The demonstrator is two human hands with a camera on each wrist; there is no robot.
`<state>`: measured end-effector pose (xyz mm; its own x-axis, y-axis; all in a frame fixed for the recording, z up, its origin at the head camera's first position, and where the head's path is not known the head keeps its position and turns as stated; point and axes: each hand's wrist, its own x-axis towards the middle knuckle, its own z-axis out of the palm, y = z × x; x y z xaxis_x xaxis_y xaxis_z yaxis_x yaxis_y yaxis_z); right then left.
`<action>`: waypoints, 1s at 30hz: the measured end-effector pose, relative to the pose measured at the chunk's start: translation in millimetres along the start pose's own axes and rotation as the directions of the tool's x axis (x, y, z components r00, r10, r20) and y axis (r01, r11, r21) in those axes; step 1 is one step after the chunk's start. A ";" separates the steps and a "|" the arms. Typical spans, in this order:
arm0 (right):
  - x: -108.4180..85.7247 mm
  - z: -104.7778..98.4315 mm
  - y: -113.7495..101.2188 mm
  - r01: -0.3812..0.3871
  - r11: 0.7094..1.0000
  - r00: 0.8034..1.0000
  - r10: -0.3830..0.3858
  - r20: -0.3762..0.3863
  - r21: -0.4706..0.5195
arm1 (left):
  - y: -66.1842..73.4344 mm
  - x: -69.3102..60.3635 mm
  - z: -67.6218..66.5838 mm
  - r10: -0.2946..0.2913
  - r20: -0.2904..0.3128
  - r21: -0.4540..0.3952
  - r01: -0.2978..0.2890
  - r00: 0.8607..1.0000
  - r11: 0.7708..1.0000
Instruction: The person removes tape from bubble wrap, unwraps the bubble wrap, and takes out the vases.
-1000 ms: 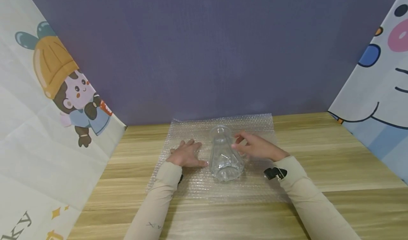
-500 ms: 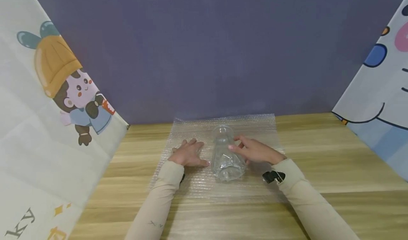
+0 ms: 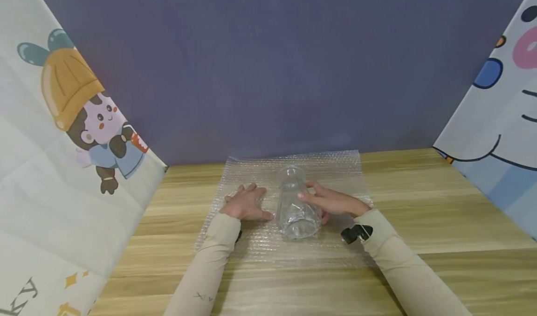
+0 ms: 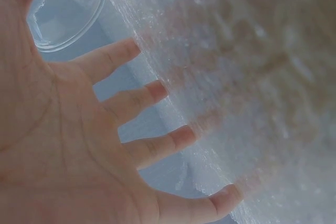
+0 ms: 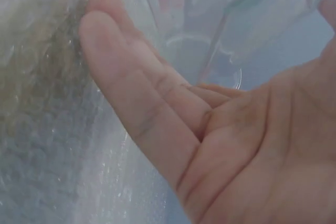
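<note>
Clear glass vase (image 3: 299,213) with a narrow far end and a broad near end: from my head camera I have it mid-table on a see-through sheet of bubble wrap (image 3: 260,248), over a pale wood-grain table (image 3: 157,241). Whether it stands or lies I can't tell for certain.

That view gives me both hands at once. My left hand (image 3: 246,205) rests on the wrap just beside the vase, fingers spread apart. My right hand (image 3: 333,202) is bent about the vase's right side, one fingertip on the glass.

Only the left wrist camera shows me the palm and four fingertips meeting the wrap, with a round glass rim near the thumb. The right wrist camera adds straight fingers held close together, low against the wrap, with faceted glass between them and the thumb.

Some of this I lose. The thumb is cut off by the right wrist frame's edge, the wrap is blurred in both close views, and skin-toned smudges beyond my left fingertips could be reflections. Through the vase's wall, the texture of the wrap comes through.
</note>
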<state>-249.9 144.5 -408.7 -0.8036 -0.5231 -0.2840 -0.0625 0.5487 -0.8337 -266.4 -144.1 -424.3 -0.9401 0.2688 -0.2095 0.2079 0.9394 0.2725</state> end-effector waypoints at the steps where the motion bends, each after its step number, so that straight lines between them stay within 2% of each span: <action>1: 0.1 0.2 0.3 -0.004 1.000 1.000 0.004 0.005 0.013 | 0.0 -0.3 0.1 0.002 -0.002 -0.003 -0.002 1.000 1.000; 5: 0.8 0.9 0.8 -0.033 0.998 0.999 0.032 0.008 0.056 | 0.2 -2.0 -0.8 0.010 -0.007 -0.021 -0.010 1.000 1.000; 14: 1.5 2.3 -0.7 -0.042 0.993 0.999 0.040 0.020 0.113 | 0.0 -2.2 -1.7 0.011 -0.007 -0.019 -0.011 1.000 1.000; 30: 1.2 4.1 -2.5 -0.030 0.992 0.999 0.026 0.038 0.121 | 1.4 -4.5 -1.5 0.011 -0.012 -0.019 -0.011 1.000 1.000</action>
<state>-248.3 139.8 -408.9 -0.7820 -0.5331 -0.3230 0.0334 0.4816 -0.8758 -262.4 -144.3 -421.5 -0.9411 0.2761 -0.1951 0.2128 0.9322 0.2929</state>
